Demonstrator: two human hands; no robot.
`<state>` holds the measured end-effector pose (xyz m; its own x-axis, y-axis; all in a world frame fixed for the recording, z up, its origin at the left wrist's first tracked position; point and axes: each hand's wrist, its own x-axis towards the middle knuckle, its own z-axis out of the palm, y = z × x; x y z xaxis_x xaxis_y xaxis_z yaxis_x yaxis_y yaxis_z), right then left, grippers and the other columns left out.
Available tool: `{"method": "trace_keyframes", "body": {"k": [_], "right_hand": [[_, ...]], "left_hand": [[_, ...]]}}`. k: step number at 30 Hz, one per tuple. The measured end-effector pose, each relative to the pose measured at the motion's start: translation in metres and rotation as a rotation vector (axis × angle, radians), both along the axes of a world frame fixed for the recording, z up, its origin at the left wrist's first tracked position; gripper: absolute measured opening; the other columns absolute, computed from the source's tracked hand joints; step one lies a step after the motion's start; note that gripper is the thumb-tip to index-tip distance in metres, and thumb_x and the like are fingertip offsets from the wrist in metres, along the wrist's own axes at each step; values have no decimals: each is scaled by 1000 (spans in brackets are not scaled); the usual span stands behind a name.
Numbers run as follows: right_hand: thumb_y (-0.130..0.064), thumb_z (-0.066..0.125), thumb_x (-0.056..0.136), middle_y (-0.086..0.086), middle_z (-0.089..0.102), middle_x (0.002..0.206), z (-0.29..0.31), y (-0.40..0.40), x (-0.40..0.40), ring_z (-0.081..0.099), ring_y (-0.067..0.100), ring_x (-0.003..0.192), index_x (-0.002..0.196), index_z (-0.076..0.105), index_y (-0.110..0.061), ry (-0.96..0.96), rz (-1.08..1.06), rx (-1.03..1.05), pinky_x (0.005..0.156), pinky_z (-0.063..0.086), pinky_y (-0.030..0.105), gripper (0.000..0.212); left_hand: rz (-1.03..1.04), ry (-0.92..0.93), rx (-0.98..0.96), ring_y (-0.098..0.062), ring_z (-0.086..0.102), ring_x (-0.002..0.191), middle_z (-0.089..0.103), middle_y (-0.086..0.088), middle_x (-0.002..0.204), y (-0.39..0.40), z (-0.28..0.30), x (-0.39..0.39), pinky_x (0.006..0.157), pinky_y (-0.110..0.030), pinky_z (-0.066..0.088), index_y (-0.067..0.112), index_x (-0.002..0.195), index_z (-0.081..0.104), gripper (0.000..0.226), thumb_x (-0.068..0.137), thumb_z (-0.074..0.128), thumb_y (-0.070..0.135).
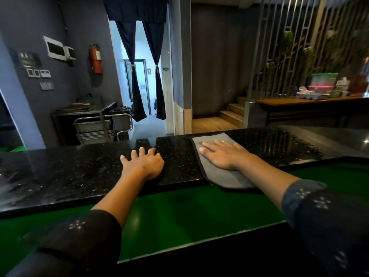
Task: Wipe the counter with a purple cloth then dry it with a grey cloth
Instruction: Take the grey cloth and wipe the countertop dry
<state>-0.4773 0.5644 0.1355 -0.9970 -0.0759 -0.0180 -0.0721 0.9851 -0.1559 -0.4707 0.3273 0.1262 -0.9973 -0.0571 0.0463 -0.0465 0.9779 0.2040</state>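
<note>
Restaurant back-of-house, this: polished black granite service counter (79, 172), steel trolley (99, 126) stacked with trays, wall-mounted fire extinguisher (95, 58), curtained doorway (139, 76).

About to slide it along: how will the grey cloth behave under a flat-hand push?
The grey cloth looks thin and floppy: its near end droops over the counter edge. It should glide on that glossy stone. With the right hand flat, it may bunch.

right hand (223, 154) flat on grey cloth (217, 170), black counter (79, 172)
</note>
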Motion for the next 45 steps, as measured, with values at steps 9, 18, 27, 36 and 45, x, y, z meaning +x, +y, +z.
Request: {"method": "trace_keyframes", "body": {"k": [9, 18, 27, 36, 45], "right_hand": [[-70, 9, 92, 7, 2, 163, 6, -10, -26, 2, 28, 149, 153, 9, -37, -13, -14, -22, 117, 0, 54, 70], [-72, 7, 90, -3, 6, 163, -7, 39, 53, 6, 19, 149, 150, 9, -46, 62, 240, 22, 118, 1, 51, 66], [-72, 8, 91, -1, 5, 163, -1, 89, -26, 5, 21, 150, 151, 13, -43, 14, 52, -28, 117, 2, 50, 67], [-73, 9, 90, 9, 5, 163, 6, 73, -40, 4, 29, 149, 154, 13, -33, 14, -15, -35, 117, 0, 56, 76], [-75, 7, 88, 3, 3, 163, -6, 74, 26, 2, 24, 149, 152, 8, -42, 29, 220, -11, 117, -3, 53, 73]], "left_hand": [[12, -1, -13, -27, 5, 147, 7, 0, 160, 1, 1, -4, 114, -59, 0, 32, 150, 16, 54, 98, 18, 46], [45, -23, -57, -25, 7, 147, 6, 0, 160, 3, 3, 3, 116, -53, 3, 33, 150, 16, 52, 100, 16, 46], [63, 9, -64, -23, 11, 147, 13, 2, 159, 3, 1, -1, 116, -52, 6, 34, 148, 22, 50, 100, 20, 46], [81, 39, -12, -24, 27, 141, 32, -2, 152, 10, 7, 1, 113, -52, 16, 33, 142, 33, 44, 100, 26, 44], [15, 208, -143, -34, 40, 131, 40, -14, 143, 74, 26, 3, 111, -53, 27, 18, 139, 37, 49, 95, 41, 41]]}}
